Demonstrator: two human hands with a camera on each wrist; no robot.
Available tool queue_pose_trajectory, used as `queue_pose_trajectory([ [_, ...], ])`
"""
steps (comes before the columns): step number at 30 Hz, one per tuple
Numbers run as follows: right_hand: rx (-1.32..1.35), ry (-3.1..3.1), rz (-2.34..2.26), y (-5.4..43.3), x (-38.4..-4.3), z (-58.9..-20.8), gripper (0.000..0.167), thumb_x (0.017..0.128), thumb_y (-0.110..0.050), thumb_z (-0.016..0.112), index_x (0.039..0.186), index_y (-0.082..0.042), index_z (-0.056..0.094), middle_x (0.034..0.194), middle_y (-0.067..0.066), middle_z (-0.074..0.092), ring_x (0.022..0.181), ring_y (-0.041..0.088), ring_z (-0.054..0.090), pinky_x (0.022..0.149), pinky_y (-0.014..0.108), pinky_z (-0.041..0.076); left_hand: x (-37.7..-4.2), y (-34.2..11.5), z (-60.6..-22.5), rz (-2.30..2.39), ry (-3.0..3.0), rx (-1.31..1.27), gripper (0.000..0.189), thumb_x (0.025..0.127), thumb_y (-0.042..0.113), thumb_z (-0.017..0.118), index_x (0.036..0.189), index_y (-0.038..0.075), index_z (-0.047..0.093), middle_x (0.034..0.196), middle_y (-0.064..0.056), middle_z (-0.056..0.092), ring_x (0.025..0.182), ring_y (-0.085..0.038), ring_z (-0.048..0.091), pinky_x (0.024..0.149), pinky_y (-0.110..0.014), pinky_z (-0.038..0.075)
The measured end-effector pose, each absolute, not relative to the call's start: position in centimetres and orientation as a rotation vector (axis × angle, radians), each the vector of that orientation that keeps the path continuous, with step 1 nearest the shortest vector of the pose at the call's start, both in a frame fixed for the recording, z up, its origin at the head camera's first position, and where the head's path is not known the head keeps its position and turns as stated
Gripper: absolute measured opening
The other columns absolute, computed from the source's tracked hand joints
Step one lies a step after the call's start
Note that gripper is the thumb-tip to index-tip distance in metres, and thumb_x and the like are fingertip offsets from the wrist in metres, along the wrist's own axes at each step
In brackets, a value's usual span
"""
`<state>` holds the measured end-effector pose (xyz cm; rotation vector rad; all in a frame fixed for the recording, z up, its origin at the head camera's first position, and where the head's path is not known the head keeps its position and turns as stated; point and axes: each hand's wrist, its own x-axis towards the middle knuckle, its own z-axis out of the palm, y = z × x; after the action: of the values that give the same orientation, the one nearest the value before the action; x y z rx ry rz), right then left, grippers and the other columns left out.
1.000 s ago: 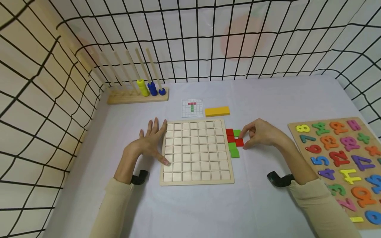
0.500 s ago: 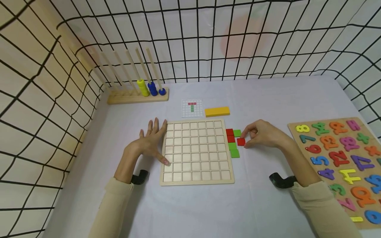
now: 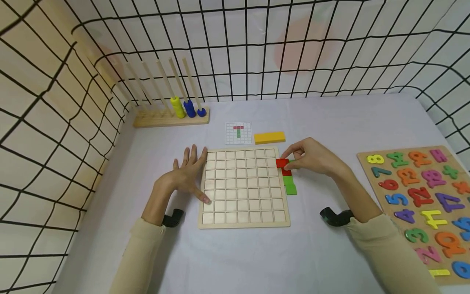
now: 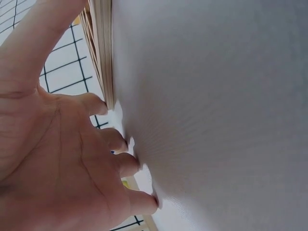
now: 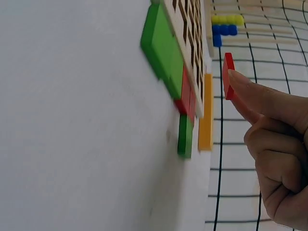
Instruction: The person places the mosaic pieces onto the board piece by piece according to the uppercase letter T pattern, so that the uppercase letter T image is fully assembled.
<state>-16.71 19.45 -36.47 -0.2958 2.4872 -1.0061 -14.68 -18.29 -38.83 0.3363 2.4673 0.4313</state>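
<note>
My right hand (image 3: 312,157) pinches a red square tile (image 3: 282,163) between thumb and fingertips. The tile is lifted above the right edge of a wooden grid board (image 3: 244,226), and in the right wrist view the red tile (image 5: 228,74) shows nearly edge-on. My left hand (image 3: 183,178) spreads its fingers along the board's left edge, its thumb resting on the frame. Beside the board's right edge lie a red tile (image 3: 287,172) and green tiles (image 3: 291,190). Another green tile (image 5: 185,137), partly hidden in the head view, shows in the right wrist view.
Behind the board lie a pattern card (image 3: 238,141) with a red and green T and a yellow block (image 3: 269,138). A bead abacus (image 3: 154,119) stands back left. A number puzzle board (image 3: 386,153) lies at right. Black wire mesh (image 3: 247,61) borders the back and sides.
My right hand first draws the red tile slightly away from the others, then lifts it up and leftward to the board's right edge. My left hand stays put.
</note>
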Motion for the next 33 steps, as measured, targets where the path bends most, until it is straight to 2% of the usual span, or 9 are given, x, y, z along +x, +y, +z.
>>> queue_pose_trajectory([
  [17, -0.351, 2.422, -1.024, 12.5, -19.0, -37.6, 0.027, 0.083, -0.011, 0.086, 0.108, -0.004, 0.078, 0.057, -0.003, 0.035, 0.051, 0.013, 0.031, 0.052, 0.023, 0.024, -15.0, -18.0, -39.0, 0.416, 2.472, 0.332, 0.161, 0.059, 0.051, 0.099, 0.165, 0.015, -0.017, 0.166, -0.021, -0.035, 0.154, -0.042, -0.032, 0.121, -0.075, -0.012],
  [33, -0.406, 2.489, -0.982, 10.8, -19.1, -37.9, 0.027, 0.080, -0.007, 0.088, 0.104, -0.001, 0.078, 0.057, -0.001, 0.040, 0.054, 0.014, 0.036, 0.053, 0.023, 0.028, -14.8, -18.4, -39.1, 0.424, 2.468, 0.336, 0.161, 0.059, 0.051, 0.099, 0.164, 0.016, -0.018, 0.165, -0.020, -0.036, 0.154, -0.042, -0.033, 0.120, -0.075, -0.012],
])
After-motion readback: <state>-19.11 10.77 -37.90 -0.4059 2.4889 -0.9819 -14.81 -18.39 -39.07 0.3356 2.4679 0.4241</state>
